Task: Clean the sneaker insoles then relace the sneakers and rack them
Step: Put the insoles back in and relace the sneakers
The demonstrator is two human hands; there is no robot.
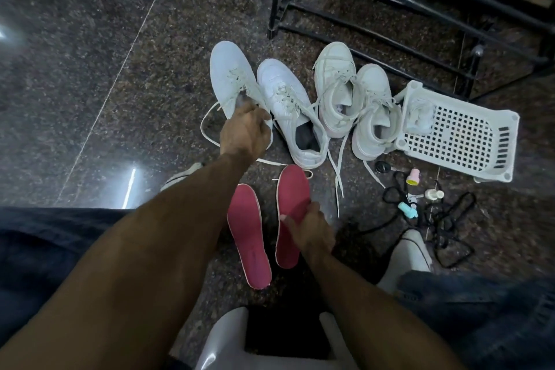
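Left grip (244,129) seemingly around sneaker (232,84) collar, right grip (312,231) pinching insole (292,213) edge.

A home floor area: speckled stone floor (90,69), black shoe rack (390,9), plastic basket (462,138).

Camera: one, worn on the person's head.
Faces: forward and down at the floor (90,69).
Nearness: both arms reach out close below it; shoes (288,105) lie a little farther.
Shared views: just this one.
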